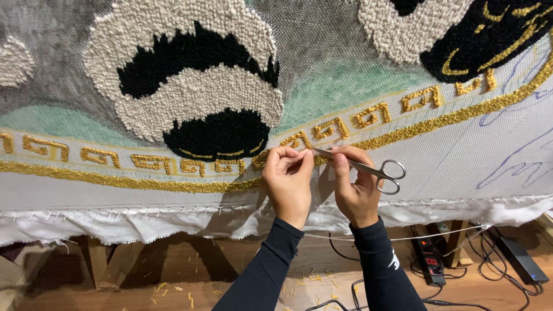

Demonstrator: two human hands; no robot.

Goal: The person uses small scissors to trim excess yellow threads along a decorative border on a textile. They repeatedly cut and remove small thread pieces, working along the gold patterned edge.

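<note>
A large tufted rug on stretched backing cloth (pixel 438 161) fills the view, with cream and black pile shapes (pixel 190 86) and a gold yarn border band (pixel 173 185) with a key pattern. My left hand (pixel 288 178) pinches the cloth at the gold band, fingers closed on a bit of yarn. My right hand (pixel 357 187) holds small metal scissors (pixel 368 170), the blades pointing left toward my left fingertips and the loops sticking out to the right. Both arms wear black sleeves.
The cloth's lower edge (pixel 115 222) is stapled to a wooden frame. Below, a wooden floor (pixel 190 288) carries gold yarn snippets. A black power strip (pixel 429 256), an adapter (pixel 521 259) and cables lie at lower right. Blue sketch lines (pixel 518 167) mark bare cloth.
</note>
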